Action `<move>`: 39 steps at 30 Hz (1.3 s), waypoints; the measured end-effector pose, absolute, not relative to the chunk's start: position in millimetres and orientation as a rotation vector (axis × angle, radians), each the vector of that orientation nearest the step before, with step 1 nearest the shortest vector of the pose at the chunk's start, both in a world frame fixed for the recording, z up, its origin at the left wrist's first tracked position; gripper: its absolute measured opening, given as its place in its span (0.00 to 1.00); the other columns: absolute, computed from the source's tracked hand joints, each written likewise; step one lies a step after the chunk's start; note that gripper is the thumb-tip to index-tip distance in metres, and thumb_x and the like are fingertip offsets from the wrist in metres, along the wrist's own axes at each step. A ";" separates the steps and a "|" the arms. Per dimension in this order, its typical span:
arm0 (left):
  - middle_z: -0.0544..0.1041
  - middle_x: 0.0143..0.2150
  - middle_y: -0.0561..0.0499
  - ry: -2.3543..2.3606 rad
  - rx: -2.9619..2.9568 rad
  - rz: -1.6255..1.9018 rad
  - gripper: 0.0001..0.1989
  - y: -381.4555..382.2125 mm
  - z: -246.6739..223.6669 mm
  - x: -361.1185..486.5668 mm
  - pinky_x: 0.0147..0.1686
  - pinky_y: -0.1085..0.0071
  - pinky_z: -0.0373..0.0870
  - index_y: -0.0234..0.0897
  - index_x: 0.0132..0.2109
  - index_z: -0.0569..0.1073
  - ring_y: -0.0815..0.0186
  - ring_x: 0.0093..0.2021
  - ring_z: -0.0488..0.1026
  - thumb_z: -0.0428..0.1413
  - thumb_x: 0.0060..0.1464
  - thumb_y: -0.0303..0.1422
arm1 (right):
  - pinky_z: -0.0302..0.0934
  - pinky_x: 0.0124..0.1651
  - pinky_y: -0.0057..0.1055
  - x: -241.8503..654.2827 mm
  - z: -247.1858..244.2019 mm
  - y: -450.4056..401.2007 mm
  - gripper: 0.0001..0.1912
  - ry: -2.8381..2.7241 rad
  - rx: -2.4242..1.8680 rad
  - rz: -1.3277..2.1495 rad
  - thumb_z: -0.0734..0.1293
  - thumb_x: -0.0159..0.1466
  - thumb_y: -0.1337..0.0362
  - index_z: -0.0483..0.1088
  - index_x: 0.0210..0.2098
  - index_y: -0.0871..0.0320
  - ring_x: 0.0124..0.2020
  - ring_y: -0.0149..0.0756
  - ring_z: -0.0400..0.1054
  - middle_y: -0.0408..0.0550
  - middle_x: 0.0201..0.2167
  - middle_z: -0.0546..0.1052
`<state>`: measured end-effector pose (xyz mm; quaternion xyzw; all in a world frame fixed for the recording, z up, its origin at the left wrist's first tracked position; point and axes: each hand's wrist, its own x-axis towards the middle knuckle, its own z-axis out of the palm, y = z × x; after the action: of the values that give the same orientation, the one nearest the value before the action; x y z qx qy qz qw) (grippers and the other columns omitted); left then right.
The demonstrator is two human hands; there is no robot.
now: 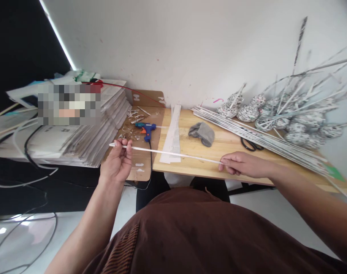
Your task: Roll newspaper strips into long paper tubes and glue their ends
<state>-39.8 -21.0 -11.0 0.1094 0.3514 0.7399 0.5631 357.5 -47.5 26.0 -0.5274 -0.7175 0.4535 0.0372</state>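
Observation:
A thin white rolled paper tube (173,153) stretches between my two hands, above the front part of the wooden table. My left hand (118,161), palm turned up, pinches it close to its left end, which pokes out past the fingers. At the other end, the fingers of my right hand (238,164) close round the tube. Flat paper strips (171,139) lie crossed on the table behind the tube. A blue glue gun (148,130) rests on a brown board beyond my left hand, and a grey cloth (202,133) is crumpled farther right.
Stacked paper sheets (96,131) rise at the left, with loose cables hanging in front. A long bundle of paper tubes (255,139) lies diagonally at the right, near black-handled scissors (251,144). Several woven paper pieces (249,108) with protruding tubes stand against the wall.

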 end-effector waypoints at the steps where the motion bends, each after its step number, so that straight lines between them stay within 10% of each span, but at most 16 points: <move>1: 0.76 0.30 0.52 0.822 0.261 1.746 0.10 -20.9 -11.7 -39.4 0.35 0.82 0.78 0.30 0.34 0.74 0.72 0.35 0.78 0.50 0.61 0.26 | 0.60 0.32 0.31 355.3 24.4 -45.4 0.24 -2.202 -1.625 1.366 0.57 0.65 0.47 0.74 0.39 0.59 0.25 0.32 0.63 0.45 0.25 0.71; 6: 0.76 0.31 0.51 0.828 0.284 1.748 0.09 -21.8 -12.1 -34.5 0.35 0.82 0.77 0.32 0.34 0.74 0.72 0.35 0.78 0.51 0.60 0.27 | 0.61 0.44 0.34 321.5 23.8 -36.7 0.19 -2.211 -1.538 1.096 0.64 0.62 0.51 0.74 0.44 0.56 0.40 0.39 0.71 0.50 0.41 0.78; 17: 0.76 0.30 0.52 0.889 0.273 1.770 0.07 -28.0 -10.1 -28.3 0.35 0.82 0.77 0.32 0.34 0.74 0.72 0.35 0.78 0.53 0.59 0.26 | 0.60 0.34 0.29 271.3 11.1 -20.9 0.10 -2.216 -1.418 0.944 0.66 0.61 0.58 0.75 0.33 0.58 0.28 0.32 0.69 0.45 0.27 0.78; 39: 0.78 0.33 0.50 0.866 0.241 1.698 0.05 -26.6 -15.3 -14.0 0.31 0.79 0.77 0.32 0.36 0.75 0.68 0.35 0.78 0.55 0.58 0.27 | 0.57 0.35 0.31 251.0 2.5 -10.1 0.14 -2.361 -1.386 0.858 0.60 0.66 0.54 0.72 0.38 0.56 0.31 0.35 0.68 0.46 0.33 0.78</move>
<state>-14.0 -26.6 -15.3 0.1028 0.3695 0.7242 0.5731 251.0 -10.1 2.5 -0.4787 -0.8152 0.2963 0.1358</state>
